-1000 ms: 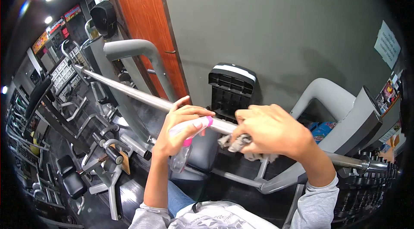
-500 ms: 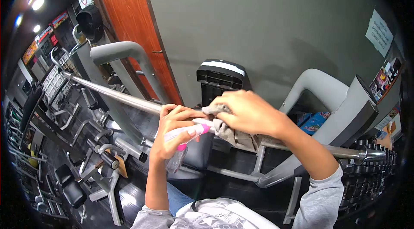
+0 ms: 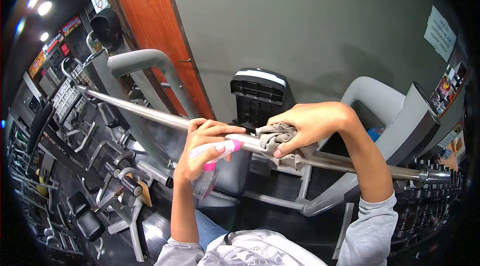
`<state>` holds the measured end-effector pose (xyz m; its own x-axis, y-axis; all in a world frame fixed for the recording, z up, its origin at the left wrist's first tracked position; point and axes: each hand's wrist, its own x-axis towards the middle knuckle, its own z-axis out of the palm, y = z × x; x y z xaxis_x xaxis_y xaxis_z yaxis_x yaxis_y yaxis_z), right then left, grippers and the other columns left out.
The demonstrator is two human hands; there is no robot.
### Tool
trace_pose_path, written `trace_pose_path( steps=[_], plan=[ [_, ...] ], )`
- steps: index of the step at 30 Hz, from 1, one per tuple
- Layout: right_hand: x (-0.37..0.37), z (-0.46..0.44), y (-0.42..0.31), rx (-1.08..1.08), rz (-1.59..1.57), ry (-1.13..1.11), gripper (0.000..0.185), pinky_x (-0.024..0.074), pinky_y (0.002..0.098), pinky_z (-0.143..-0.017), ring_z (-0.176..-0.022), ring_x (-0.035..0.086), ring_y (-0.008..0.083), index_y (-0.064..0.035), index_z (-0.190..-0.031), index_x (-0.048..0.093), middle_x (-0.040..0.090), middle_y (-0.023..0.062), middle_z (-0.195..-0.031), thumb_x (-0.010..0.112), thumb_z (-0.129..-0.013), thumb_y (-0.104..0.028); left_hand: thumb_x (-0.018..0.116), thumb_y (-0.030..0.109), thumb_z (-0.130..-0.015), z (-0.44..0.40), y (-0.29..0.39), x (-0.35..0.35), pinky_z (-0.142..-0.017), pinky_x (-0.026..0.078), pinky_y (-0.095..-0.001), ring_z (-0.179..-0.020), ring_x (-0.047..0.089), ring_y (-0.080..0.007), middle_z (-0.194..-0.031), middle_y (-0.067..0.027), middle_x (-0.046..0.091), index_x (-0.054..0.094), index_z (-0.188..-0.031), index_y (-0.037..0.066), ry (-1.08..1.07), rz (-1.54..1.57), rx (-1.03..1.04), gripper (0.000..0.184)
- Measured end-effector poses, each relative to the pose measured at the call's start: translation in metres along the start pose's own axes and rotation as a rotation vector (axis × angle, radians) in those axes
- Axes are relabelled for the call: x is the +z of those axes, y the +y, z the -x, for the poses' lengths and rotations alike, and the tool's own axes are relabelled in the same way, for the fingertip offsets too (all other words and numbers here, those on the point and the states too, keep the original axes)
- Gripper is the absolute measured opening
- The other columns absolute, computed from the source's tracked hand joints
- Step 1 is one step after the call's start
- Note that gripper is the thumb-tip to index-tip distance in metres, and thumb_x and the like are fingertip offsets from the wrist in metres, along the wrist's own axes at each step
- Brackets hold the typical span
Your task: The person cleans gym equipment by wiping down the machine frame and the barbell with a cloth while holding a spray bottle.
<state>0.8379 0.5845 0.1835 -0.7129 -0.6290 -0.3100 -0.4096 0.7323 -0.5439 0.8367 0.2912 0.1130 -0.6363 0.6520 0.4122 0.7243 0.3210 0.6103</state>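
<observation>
A long metal bar [image 3: 145,111] runs across the view from upper left to lower right. My left hand [image 3: 202,148] is closed around a clear spray bottle [image 3: 205,182] with a pink and white head, its fingers lying against the bar. Just to the right, my right hand [image 3: 312,125] grips a crumpled grey cloth [image 3: 280,141], which rests over the bar and hangs partly below it.
Grey machine frames stand left [image 3: 142,61] and right [image 3: 375,93] of the bar. Behind are a grey wall, a wooden door [image 3: 150,26] and a black padded seat [image 3: 227,176]. Gym machines fill the left; a dumbbell rack [image 3: 425,206] is at the right.
Over the last second the view has shifted a little to the right. My right hand and the cloth moved left along the bar to my left hand, then back right. My left hand still holds the bottle.
</observation>
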Motion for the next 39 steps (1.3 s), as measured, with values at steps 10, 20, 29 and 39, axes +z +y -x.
trace_pose_path(
  steps=[10,20,29,39],
  plan=[
    [-0.028,0.036,-0.007,0.041,-0.007,0.055,0.047,0.0561,0.033,-0.074,-0.081,0.072,0.0203,-0.0038,-0.114,0.072,0.077,0.0143,-0.094,0.075,-0.088,-0.042,0.046,0.049,-0.083,0.0,0.002,0.003,-0.109,0.022,-0.0396,-0.119,0.057,-0.021,-0.129,-0.0077,0.072,0.07,-0.069,0.01,0.024,-0.004,-0.014,0.049],
    [0.018,-0.008,-0.021,-0.063,0.074,0.219,0.052,0.0549,0.0427,-0.086,-0.095,0.071,0.035,-0.0031,-0.115,0.068,0.075,0.0165,-0.102,0.076,-0.083,-0.043,0.047,0.048,-0.083,0.001,-0.002,0.002,-0.109,0.022,-0.0398,-0.117,0.058,-0.0206,-0.127,-0.0083,0.072,0.073,-0.072,0.008,0.043,0.007,-0.005,0.049],
    [-0.012,0.051,-0.018,0.233,0.255,0.007,0.051,0.0564,0.0392,-0.079,-0.088,0.073,0.0339,-0.0048,-0.111,0.073,0.075,0.0165,-0.088,0.078,-0.077,-0.043,0.048,0.049,-0.085,0.001,-0.001,0.005,-0.107,0.024,-0.0387,-0.114,0.059,-0.0192,-0.127,-0.0053,0.073,0.075,-0.073,0.009,0.033,-0.025,-0.003,0.049],
    [0.041,-0.015,-0.03,-0.06,0.214,0.429,0.051,0.0553,0.0478,-0.083,-0.092,0.07,0.0403,-0.0036,-0.11,0.065,0.071,0.0202,-0.1,0.071,-0.083,-0.047,0.05,0.049,-0.087,0.003,-0.005,0.007,-0.109,0.024,-0.0406,-0.116,0.059,-0.0221,-0.124,-0.0071,0.072,0.074,-0.073,0.01,0.062,-0.033,0.042,0.048]
  ],
)
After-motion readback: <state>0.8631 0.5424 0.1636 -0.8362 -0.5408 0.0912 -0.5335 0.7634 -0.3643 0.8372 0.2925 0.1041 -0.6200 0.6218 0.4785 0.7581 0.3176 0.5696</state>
